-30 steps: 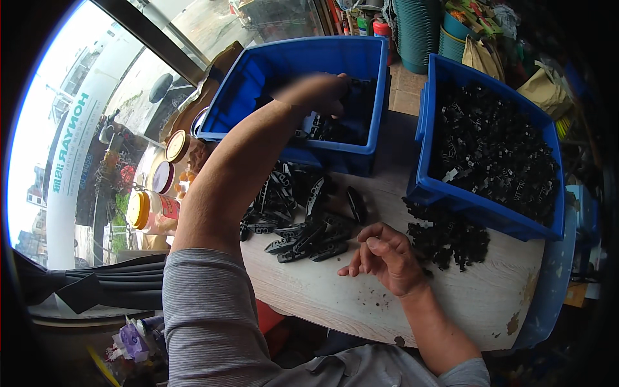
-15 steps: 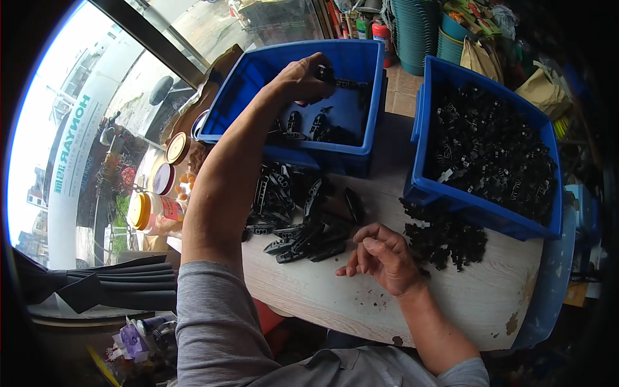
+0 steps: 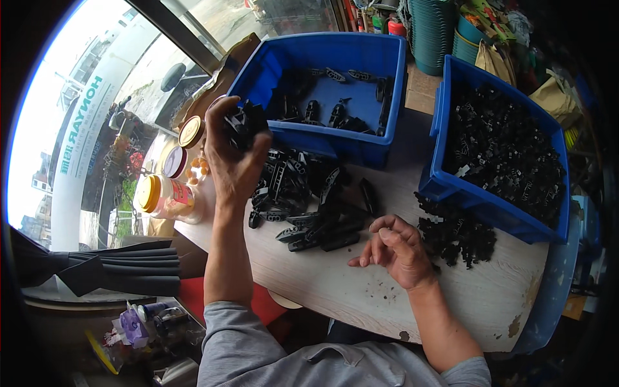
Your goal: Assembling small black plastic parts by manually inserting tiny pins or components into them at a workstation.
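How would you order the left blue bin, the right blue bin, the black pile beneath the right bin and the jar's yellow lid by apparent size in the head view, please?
1. Left blue bin and right blue bin: too alike to rank
2. Black pile
3. Yellow lid

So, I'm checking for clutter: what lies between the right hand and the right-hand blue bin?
In the head view, a pile of small black parts lies between the right hand and that blue bin.

You were in what looked like a small makeshift workshop: blue bins (image 3: 483,205) of black plastic parts (image 3: 509,155) crowded your worn counter (image 3: 322,284), and stacked green baskets (image 3: 431,39) stood beyond.
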Action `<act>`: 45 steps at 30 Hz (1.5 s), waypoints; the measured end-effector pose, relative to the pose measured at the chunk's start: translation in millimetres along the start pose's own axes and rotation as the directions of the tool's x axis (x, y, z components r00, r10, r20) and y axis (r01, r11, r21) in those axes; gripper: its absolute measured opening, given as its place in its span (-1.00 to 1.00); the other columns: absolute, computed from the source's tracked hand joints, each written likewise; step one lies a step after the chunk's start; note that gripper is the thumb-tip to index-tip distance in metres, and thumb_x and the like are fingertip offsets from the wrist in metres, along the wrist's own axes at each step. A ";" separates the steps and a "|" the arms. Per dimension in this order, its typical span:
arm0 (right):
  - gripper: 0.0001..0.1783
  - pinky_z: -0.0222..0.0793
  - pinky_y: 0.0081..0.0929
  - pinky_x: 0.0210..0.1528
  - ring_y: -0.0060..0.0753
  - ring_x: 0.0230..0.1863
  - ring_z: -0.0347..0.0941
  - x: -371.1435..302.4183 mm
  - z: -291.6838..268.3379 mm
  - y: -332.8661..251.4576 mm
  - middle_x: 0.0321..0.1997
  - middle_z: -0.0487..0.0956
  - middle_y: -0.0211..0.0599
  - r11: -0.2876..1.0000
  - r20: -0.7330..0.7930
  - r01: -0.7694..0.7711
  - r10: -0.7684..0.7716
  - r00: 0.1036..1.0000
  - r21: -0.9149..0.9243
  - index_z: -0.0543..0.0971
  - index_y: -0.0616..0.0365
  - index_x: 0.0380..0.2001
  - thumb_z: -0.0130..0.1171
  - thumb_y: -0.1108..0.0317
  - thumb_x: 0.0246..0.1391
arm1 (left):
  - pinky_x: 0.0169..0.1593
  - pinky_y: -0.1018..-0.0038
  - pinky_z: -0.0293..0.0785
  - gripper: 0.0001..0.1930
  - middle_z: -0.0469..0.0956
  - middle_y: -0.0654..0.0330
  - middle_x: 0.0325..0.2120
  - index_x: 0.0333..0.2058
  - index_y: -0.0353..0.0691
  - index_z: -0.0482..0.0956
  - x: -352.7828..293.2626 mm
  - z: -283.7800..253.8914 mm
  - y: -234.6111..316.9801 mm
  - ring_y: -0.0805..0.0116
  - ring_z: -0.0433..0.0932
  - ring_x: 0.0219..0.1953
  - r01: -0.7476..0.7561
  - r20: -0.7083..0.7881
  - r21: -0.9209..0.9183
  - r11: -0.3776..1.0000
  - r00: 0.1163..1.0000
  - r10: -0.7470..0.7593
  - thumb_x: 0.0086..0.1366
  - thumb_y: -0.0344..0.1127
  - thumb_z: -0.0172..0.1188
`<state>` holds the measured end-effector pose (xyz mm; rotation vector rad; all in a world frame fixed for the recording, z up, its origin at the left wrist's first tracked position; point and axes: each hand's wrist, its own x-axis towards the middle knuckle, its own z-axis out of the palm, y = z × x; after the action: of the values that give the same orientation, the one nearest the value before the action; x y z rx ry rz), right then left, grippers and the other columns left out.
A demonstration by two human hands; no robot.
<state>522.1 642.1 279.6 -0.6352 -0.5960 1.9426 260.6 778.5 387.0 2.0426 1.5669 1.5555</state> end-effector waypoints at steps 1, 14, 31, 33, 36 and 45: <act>-0.77 0.57 0.21 -0.06 -0.29 -0.42 0.53 1.2 1.9 2.3 -0.62 0.44 -0.33 1.000 -0.008 0.008 -0.008 1.000 -0.008 0.48 0.16 -0.12 0.04 0.26 0.27 | 0.00 0.34 0.47 -0.41 0.48 0.10 -0.16 0.04 -0.19 0.43 -17.5 -1.9 -6.6 0.29 0.52 -0.13 -0.047 -0.050 0.036 0.998 0.998 0.048 -0.06 -0.38 0.32; -0.76 0.60 0.20 -0.09 -0.29 -0.44 0.54 4.2 12.8 66.5 -0.64 0.42 -0.34 0.994 -0.008 0.066 -0.067 0.998 -0.092 0.47 0.15 -0.10 0.02 0.25 0.28 | 0.27 0.00 0.20 -0.43 0.34 -0.16 0.15 0.13 -0.15 0.44 -125.6 -11.3 -71.2 -0.21 0.30 0.21 -0.164 -0.010 0.370 0.915 0.983 0.181 0.16 -0.21 0.39; -0.75 0.63 0.06 -0.14 -0.38 -0.48 0.52 -98.2 118.0 144.0 -0.66 0.42 -0.38 0.948 0.038 0.110 -0.103 0.994 -0.300 0.47 0.18 -0.10 0.07 0.25 0.27 | -0.31 0.61 0.44 -0.81 0.62 0.23 -0.47 -0.21 -0.25 0.54 -196.7 -160.6 -44.9 0.60 0.55 -0.41 -0.053 -0.318 -0.422 0.905 0.944 -0.092 0.35 -0.27 0.29; -0.75 0.63 0.04 -0.14 -0.39 -0.49 0.51 -115.1 130.6 150.5 -0.66 0.42 -0.39 0.940 0.034 0.129 -0.124 0.992 -0.317 0.47 0.18 -0.10 0.07 0.26 0.27 | -0.34 0.62 0.42 -0.81 0.56 0.26 -0.48 -0.24 -0.24 0.53 -203.5 -178.0 -30.3 0.60 0.49 -0.44 -0.059 -0.350 -0.401 0.914 0.932 -0.093 0.31 -0.29 0.33; -0.77 0.63 -0.01 -0.15 -0.41 -0.49 0.51 -139.3 134.5 158.2 -0.66 0.41 -0.40 0.920 -0.008 0.169 -0.183 0.983 -0.354 0.48 0.18 -0.11 0.07 0.28 0.28 | -0.38 0.62 0.38 -0.76 0.47 0.32 -0.51 -0.23 -0.24 0.51 -217.6 -183.0 -1.2 0.59 0.41 -0.50 -0.073 -0.338 -0.303 0.950 0.941 -0.035 0.25 -0.31 0.37; -0.80 0.63 -0.21 -0.24 -0.49 -0.58 0.45 -203.2 99.4 162.0 -0.70 0.36 -0.45 0.839 -0.167 0.235 -0.356 0.920 -0.490 0.49 0.25 -0.17 0.13 0.35 0.23 | -0.19 0.48 0.38 -0.62 0.38 0.11 -0.24 0.00 -0.28 0.32 -352.0 -158.6 103.6 0.39 0.37 -0.31 0.074 0.112 -0.449 0.891 0.993 -0.026 0.19 -0.60 0.12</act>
<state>432.3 378.8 285.6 -1.0071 -0.9478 1.3988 230.2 388.9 303.0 1.7736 1.0787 1.5827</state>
